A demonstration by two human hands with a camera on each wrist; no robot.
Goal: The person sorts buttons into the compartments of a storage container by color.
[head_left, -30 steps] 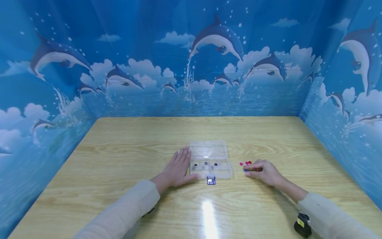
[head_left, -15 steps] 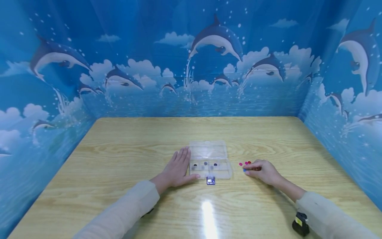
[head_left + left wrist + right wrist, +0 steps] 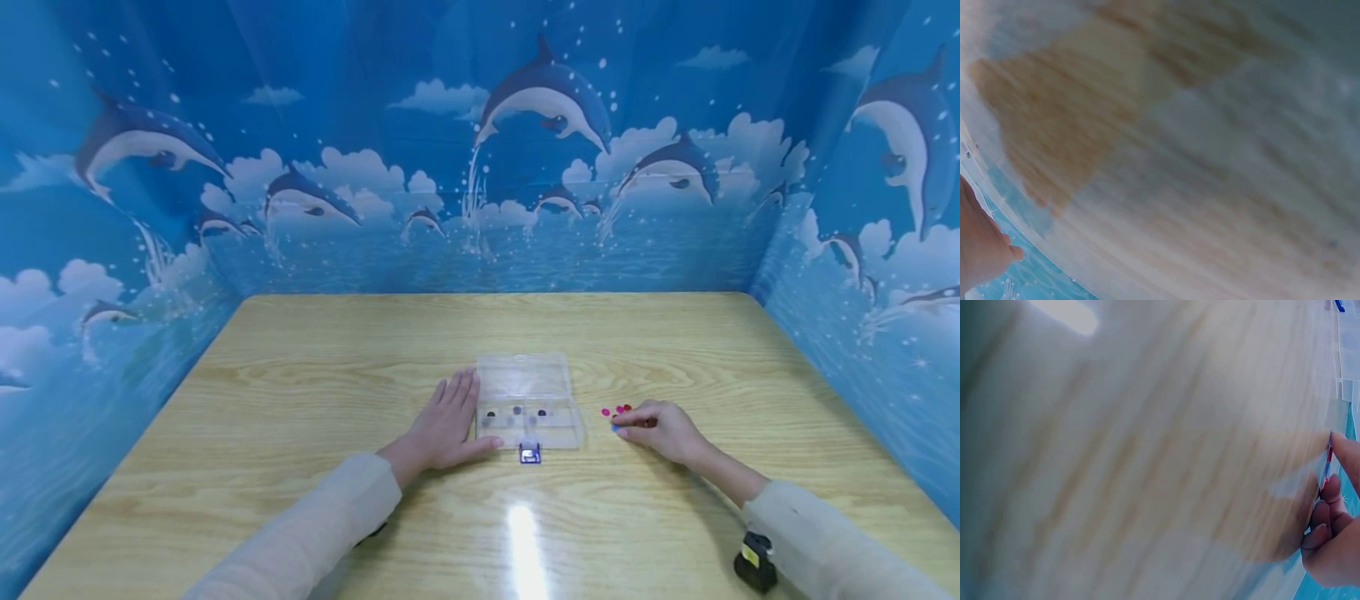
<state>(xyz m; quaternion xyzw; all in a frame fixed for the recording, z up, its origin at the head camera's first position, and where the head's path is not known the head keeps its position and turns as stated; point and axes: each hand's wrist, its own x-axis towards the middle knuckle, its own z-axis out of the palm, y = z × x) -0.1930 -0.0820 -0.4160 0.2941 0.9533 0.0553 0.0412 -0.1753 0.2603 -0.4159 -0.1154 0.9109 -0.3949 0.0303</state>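
A clear plastic compartment box (image 3: 551,435) lies on the table with its lid (image 3: 525,377) folded back. Several small dark and grey round pieces sit in its compartments. My left hand (image 3: 444,423) rests flat along the box's left side, fingers straight and thumb at the front left corner. To the right of the box, my right hand (image 3: 670,432) is low over the table, its thumb and forefinger pinching a small blue disc (image 3: 616,427). Several red and pink discs (image 3: 606,412) lie by the fingertips. Some are partly hidden by the fingers.
A blue-purple latch (image 3: 530,454) juts from the box's front edge. The wood-grain table (image 3: 337,350) reaches back to a dolphin-print curtain (image 3: 420,167), which also closes off both sides. Glare (image 3: 527,542) shows near the front.
My right hand has shifted very slightly, with its fingertips staying at the blue disc. The left hand and the box stay in place.
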